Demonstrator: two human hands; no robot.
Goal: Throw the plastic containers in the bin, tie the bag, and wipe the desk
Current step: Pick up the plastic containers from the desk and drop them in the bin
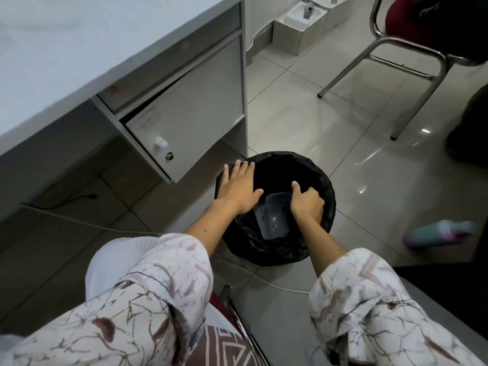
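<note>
- Two bare hands reach down to a round bin (pixel 276 207) lined with a black bin bag (pixel 327 204), at the centre of the frame on a glossy tiled floor (pixel 330 122).
- The left hand (pixel 237 187) lies flat, fingers (pixel 244 170) spread wide, pressing the bag's left rim and holding nothing.
- The right hand (pixel 307 202) is curled closed at the right rim, fingers bunched on what appears to be a fold of the bag's edge; exactly what they pinch cannot be told.
- A clear plastic container (pixel 272 217) already sits inside the bin, between the two hands and low in the bag.
- The white tabletop (pixel 79 48) fills the upper left of the frame, with a drawer unit (pixel 190 114) hanging beneath it; no other containers show on the part in view.
- By the look of it, the bag-tying step is about to begin.
- The risk: the liner is thin and stretched over the rim, so a hard one-sided pull could tear it or tip the light bin.
- The container's stiff corners could snag or puncture the bag as its mouth is gathered.
- A white cable (pixel 111 227) crosses the floor just beside the bin and could catch if the bin is dragged.
- A pastel bottle (pixel 439 233) lies at the right edge.
</note>
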